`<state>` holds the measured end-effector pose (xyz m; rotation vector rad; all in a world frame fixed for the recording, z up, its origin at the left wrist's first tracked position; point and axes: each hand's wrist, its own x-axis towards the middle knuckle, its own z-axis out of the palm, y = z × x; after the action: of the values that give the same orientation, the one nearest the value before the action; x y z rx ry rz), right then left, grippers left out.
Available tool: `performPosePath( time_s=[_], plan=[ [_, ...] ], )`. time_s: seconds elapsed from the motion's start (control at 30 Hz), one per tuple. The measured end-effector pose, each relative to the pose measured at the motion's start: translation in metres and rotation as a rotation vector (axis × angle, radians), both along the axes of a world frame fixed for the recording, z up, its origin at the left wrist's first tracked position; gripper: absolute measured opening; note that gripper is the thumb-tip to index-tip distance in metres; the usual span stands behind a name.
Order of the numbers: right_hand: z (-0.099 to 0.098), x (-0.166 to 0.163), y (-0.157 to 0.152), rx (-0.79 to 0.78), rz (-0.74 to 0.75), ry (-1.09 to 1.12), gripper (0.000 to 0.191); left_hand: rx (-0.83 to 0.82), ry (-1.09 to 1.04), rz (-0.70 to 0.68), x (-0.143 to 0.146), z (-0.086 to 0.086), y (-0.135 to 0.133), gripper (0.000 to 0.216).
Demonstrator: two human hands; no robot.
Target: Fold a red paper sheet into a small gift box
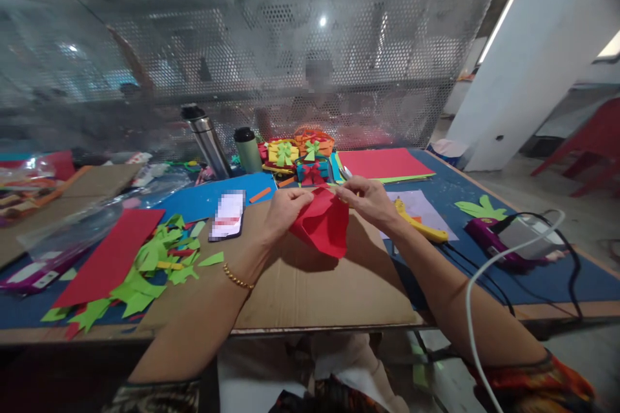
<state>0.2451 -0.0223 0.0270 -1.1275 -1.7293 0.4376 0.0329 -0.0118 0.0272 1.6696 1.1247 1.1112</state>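
A folded red sheet (322,222), felt or paper by its look, is held up over a piece of brown cardboard (310,293). My left hand (287,206) pinches its upper left edge. At the upper right edge, the fingers of my right hand (368,199) are closed on the same sheet. A small shiny metal piece (345,172) shows just above my right fingers; I cannot tell whether that hand holds it. The sheet's lower part hangs loose and bulges toward me.
Green scraps (145,264) and a red sheet (113,251) lie left, near a phone (227,216). Behind stand a steel flask (208,142), a green bottle (248,151) and small bow-trimmed baskets (312,171). A yellow glue gun (421,226) and cables lie right.
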Motion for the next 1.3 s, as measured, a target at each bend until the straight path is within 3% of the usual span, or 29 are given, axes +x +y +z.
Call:
performPosePath(
  time_s=[0.27,0.47,0.83,1.13,1.3],
  plan=[
    [-0.002,-0.002,0.000,-0.062,0.019,-0.027,0.044,0.026,-0.005,-0.026,0.003,0.000,-0.004,0.031],
    [-0.002,-0.006,-0.005,-0.150,0.102,0.085,0.038,0.049,0.050,-0.069,0.005,0.004,-0.009,0.029],
    [-0.002,-0.009,-0.006,-0.315,0.198,0.270,0.045,0.067,0.066,-0.096,0.006,0.004,-0.009,0.028],
    [0.002,-0.010,-0.012,-0.224,0.190,0.209,0.036,0.073,0.065,-0.073,0.004,-0.001,-0.005,0.027],
    [0.004,-0.009,-0.014,-0.183,0.211,0.193,0.047,0.066,0.065,-0.076,0.003,0.001,-0.006,0.026]
  ],
)
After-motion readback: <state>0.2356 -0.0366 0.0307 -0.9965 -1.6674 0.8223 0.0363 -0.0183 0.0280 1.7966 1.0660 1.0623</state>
